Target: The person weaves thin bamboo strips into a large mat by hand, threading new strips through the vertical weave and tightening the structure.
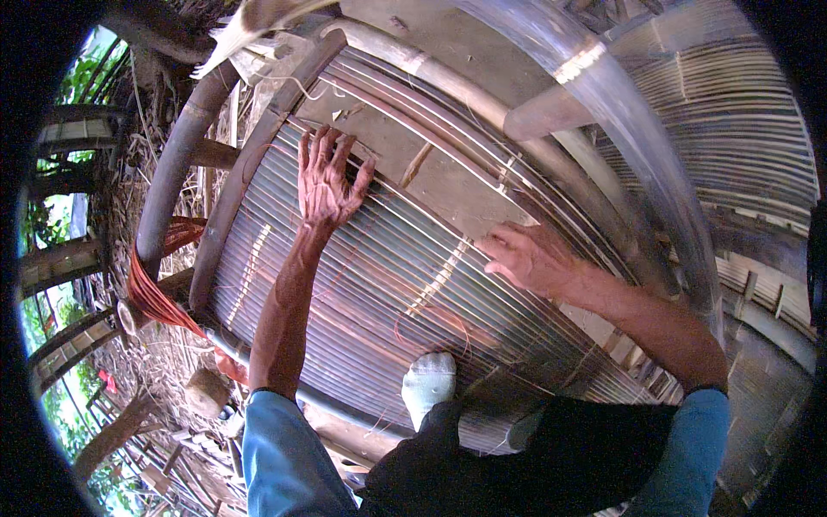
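Grey slatted panel (379,250), probably light and springy

Near the panel's near edge rests a socked foot (428,383). Slats fill the dark frame (228,202) up to a gap before its far edge. At their far rim, the right hand (521,254) bends its fingers loosely; whether it pinches anything, I cannot tell. Farther, toward the frame's far left corner, the left hand (326,185) spreads, gripping nothing. Single slats might split; the pale lashing (439,280) or frame should hold firmest.
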`<state>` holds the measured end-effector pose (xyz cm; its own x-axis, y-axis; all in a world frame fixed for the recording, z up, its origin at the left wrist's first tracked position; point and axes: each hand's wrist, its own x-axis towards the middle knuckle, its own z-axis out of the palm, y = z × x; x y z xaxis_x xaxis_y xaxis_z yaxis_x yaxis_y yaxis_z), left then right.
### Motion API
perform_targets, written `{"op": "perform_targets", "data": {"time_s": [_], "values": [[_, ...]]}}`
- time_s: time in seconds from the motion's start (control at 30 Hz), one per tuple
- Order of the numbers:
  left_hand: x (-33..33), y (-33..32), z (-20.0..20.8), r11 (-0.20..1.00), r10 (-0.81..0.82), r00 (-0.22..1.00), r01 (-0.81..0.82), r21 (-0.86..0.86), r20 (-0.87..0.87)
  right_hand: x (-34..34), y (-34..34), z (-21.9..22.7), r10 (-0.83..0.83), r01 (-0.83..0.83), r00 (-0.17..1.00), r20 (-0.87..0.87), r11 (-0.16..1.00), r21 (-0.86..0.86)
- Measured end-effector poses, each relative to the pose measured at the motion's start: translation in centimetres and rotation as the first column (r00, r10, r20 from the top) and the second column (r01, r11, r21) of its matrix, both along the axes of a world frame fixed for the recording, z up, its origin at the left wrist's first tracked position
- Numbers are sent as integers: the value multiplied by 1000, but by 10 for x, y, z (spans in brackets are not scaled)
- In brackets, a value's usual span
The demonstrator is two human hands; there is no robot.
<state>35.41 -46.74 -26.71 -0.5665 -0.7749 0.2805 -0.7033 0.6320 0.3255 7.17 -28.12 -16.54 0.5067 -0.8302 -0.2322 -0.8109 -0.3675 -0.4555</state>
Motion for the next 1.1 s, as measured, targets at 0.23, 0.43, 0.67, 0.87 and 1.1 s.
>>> {"op": "perform_targets", "data": {"time_s": [0.23, 0.43, 0.67, 0.87, 1.1], "values": [[2, -5, 2, 999, -29, 998, 28, -15, -47, 12, -10, -45, -34, 38, 999, 36, 994, -104], [2, -8, 7, 993, -113, 992, 115, 32, -47, 47, -23, -46, -473, 493, 769, 430, 867, 71], [6, -14, 8, 977, -167, 985, 171, 126, -37, 52, -31, -64, -764, 604, 636, 104, 578, 549], [8, -15, 9, 975, -172, 985, 173, 143, -20, 50, -21, -85, -807, 564, 569, 162, 525, 637], [0, -6, 11, 961, -142, 989, 146, 235, -34, 77, -18, -68, -848, 806, 530, 15, 509, 303]]}}
